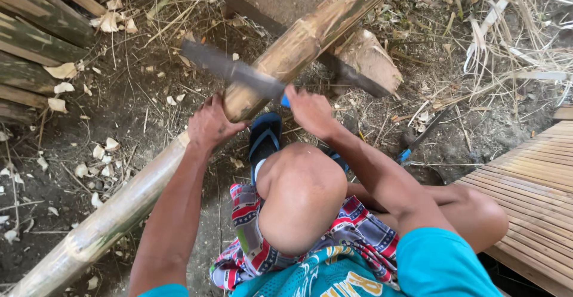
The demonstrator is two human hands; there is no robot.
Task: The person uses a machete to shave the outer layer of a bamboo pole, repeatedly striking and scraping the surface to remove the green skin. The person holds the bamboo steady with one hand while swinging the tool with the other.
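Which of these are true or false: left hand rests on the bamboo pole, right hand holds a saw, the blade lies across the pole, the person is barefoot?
1. The left hand rests on the bamboo pole: true.
2. The right hand holds a saw: false, it grips a broad knife with a flat blade.
3. The blade lies across the pole: true.
4. The person is barefoot: false, a blue sandal shows beneath the knee.

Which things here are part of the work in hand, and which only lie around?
In use:
- long thick bamboo pole, gripped by left hand
- dark flat-bladed chopping knife, held by right hand across the pole

Lying about:
- pale wood chips
- stacked bamboo poles
- slatted bamboo platform
- dry straw
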